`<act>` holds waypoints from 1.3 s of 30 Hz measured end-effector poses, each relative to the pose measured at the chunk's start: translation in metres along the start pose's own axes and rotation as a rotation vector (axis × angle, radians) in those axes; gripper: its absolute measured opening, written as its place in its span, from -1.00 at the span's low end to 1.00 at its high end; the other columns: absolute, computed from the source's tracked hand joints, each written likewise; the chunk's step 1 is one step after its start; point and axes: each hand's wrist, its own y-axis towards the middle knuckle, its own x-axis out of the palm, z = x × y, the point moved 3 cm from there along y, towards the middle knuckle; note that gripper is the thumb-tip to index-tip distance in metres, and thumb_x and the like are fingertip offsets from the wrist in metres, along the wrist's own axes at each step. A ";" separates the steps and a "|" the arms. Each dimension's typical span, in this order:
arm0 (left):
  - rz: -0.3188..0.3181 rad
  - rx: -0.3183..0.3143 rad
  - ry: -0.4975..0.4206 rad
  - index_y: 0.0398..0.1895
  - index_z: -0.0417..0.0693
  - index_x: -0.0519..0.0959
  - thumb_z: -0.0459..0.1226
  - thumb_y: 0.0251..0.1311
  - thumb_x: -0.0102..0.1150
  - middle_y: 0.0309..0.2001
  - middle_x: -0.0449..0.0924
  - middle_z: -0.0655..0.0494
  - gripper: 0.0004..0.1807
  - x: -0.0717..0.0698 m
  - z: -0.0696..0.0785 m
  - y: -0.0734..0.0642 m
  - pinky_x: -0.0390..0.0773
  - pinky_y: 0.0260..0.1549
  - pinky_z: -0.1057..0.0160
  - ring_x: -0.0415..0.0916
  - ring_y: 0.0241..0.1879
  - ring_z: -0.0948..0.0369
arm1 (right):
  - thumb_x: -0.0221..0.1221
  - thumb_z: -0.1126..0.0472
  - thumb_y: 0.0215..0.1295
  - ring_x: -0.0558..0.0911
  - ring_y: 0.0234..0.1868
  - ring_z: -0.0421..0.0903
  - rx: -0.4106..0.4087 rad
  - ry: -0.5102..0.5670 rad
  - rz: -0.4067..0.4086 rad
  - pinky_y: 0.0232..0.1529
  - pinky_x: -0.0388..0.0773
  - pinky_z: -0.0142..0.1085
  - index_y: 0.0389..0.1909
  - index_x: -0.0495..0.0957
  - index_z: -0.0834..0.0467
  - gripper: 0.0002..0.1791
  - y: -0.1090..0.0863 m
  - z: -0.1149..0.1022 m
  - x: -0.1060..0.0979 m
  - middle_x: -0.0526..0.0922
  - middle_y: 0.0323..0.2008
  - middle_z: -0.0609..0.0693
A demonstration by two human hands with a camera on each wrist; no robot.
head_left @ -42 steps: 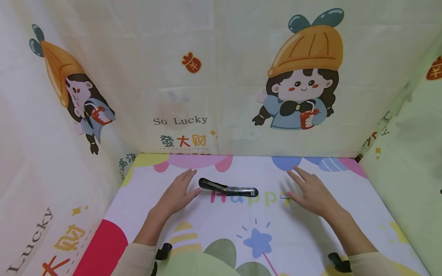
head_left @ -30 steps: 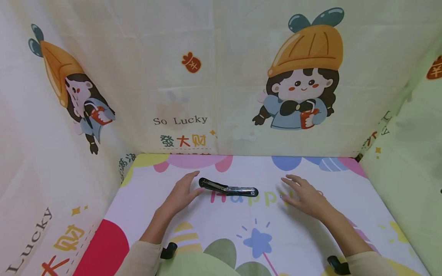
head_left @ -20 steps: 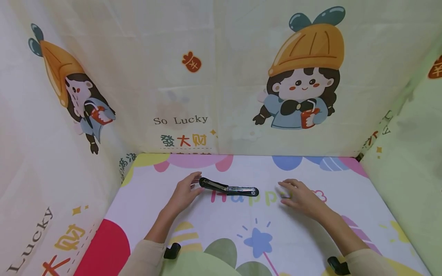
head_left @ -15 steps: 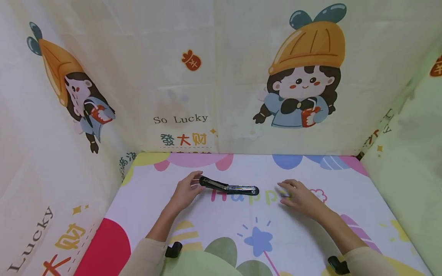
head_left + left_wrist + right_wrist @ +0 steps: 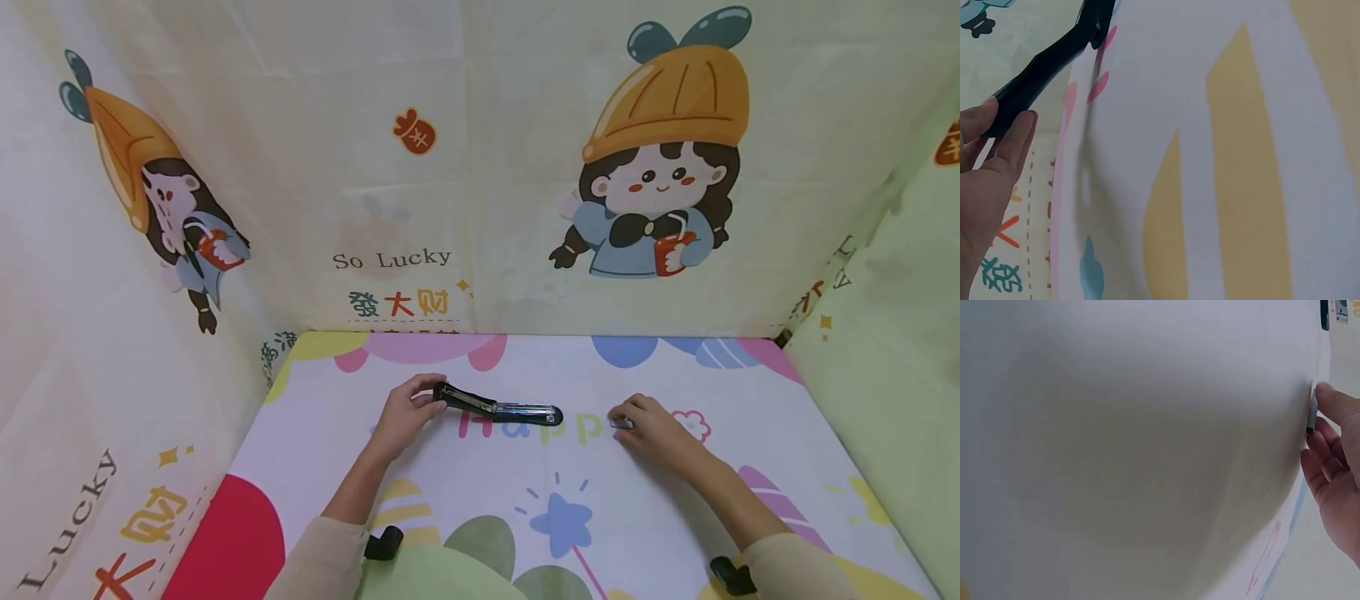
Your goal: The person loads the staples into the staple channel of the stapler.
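A black stapler point(image 5: 525, 414) lies folded wide open on the table, its metal channel showing. My left hand point(image 5: 403, 418) grips the stapler's left end between thumb and fingers; in the left wrist view the black body point(image 5: 1044, 72) runs up and away from the fingertips. To the right of the stapler, my right hand point(image 5: 662, 433) pinches a small silvery strip of staples point(image 5: 621, 423) close over the table. The right wrist view has this strip point(image 5: 1312, 412) edge-on, between thumb and fingers, partly hidden by them.
The table point(image 5: 555, 467) wears a white cover with printed letters, a blue star and coloured shapes. Printed cream curtains point(image 5: 510, 208) stand behind it and on both sides. Black wrist straps point(image 5: 384, 543) sit at the sleeve ends.
My left hand has moved right and taken hold of the stapler's left end. My right hand has come down and left, then pinched the staple strip.
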 end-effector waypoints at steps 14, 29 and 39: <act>-0.010 0.010 -0.052 0.30 -0.30 0.53 -0.55 0.28 0.28 0.24 0.54 -0.23 -0.51 0.003 -0.002 0.000 0.70 -0.02 0.34 0.63 0.09 0.01 | 0.45 0.48 0.08 0.57 -0.24 -0.07 0.027 0.020 0.004 -0.17 0.62 -0.15 -0.22 0.66 0.17 -0.72 0.000 0.006 0.005 0.58 -0.30 -0.05; -0.015 0.015 -0.038 0.27 -0.18 0.56 -0.52 0.29 0.28 0.27 0.57 -0.18 -0.53 0.002 -0.001 0.002 0.69 0.01 0.34 0.57 0.19 -0.08 | 0.44 0.46 0.12 0.55 -0.29 -0.09 -0.002 0.006 -0.031 -0.19 0.60 -0.15 -0.26 0.62 0.17 -0.76 0.005 0.008 0.003 0.56 -0.34 -0.07; -0.018 0.020 -0.028 0.30 -0.27 0.52 -0.53 0.29 0.28 0.27 0.57 -0.19 -0.50 0.002 0.001 0.003 0.69 0.00 0.35 0.59 0.15 -0.06 | 0.38 0.42 0.24 0.58 -0.24 -0.09 0.092 0.042 -0.121 -0.14 0.63 -0.17 -0.19 0.60 0.19 -0.81 0.008 0.011 0.002 0.55 -0.29 -0.06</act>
